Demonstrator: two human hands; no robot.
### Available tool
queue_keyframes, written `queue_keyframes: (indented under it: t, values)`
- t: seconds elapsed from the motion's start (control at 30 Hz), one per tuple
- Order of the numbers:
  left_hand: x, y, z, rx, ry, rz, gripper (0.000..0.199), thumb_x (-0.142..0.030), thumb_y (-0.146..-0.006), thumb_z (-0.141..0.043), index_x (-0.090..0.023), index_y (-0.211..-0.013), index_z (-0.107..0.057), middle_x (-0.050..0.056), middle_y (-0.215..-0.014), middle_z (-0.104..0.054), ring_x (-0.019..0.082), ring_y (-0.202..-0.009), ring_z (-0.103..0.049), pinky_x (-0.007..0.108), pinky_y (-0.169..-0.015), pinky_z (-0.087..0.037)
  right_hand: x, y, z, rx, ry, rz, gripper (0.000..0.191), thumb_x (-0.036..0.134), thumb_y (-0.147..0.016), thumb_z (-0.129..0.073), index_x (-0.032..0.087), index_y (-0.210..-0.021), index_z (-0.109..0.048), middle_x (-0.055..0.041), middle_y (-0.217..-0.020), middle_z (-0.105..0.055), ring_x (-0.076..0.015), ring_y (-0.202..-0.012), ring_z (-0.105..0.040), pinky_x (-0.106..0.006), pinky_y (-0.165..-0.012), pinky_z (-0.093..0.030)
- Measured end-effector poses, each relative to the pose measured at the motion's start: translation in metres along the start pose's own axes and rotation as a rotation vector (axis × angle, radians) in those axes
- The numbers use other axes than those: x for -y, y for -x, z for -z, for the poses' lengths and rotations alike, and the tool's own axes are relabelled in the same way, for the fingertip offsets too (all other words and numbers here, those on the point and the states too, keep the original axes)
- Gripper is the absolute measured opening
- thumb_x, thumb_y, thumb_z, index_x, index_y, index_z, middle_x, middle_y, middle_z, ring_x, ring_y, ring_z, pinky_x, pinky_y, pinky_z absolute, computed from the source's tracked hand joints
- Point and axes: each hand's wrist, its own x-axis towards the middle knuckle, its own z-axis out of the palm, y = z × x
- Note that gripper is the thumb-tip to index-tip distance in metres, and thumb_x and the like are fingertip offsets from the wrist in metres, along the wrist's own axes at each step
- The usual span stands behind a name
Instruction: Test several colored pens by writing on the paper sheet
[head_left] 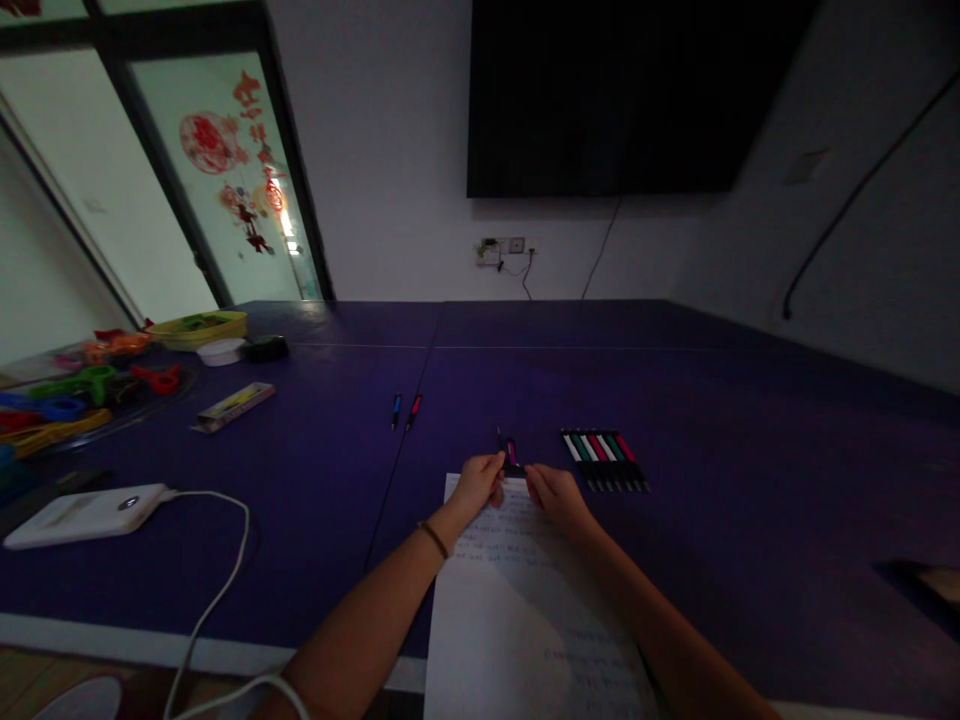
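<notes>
While both hands meet over the top edge of the sheet of paper [517, 600], the left hand [478, 483] closes its fingers around one end of a pink-and-black pen [511, 455], and the right hand [553, 493] pinches at the same pen from the other side; how firmly the right fingers close cannot be told in the dim light. The pen stands tilted just above the paper's far edge, between the two hands. A thin band circles the left wrist.

Just right of the hands lies a row of pens [604, 458], side by side and touching, about seven in number, with green, white and pink barrels. Farther off to the left, two loose pens [404, 411] lie near each other across the seam of the purple table [750, 480].

One white device [86, 513] with one white cable [217, 590] sits at the left edge. Beyond it lie one flat yellow box [232, 406], one yellow bowl [199, 328], and a tray of coloured plastic pieces [82, 395], too blurred to count.
</notes>
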Motion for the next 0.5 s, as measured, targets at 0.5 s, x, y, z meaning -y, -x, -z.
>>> queue_keyframes:
  t: [0.5]
  values:
    - [-0.0068, 0.0009, -0.0055, 0.072, 0.136, -0.074, 0.033, -0.038, -0.057, -0.068, -0.014, -0.077, -0.056, 0.002, -0.065, -0.061, 0.013, -0.062, -0.058, 0.027, -0.063, -0.044, -0.0007, -0.0041, -0.0049, -0.033, -0.588, -0.427, 0.052, 0.066, -0.059, -0.049, 0.022, -0.040, -0.027, 0.0090, -0.030, -0.020, -0.0031, -0.026, -0.017, -0.020, -0.030, -0.010]
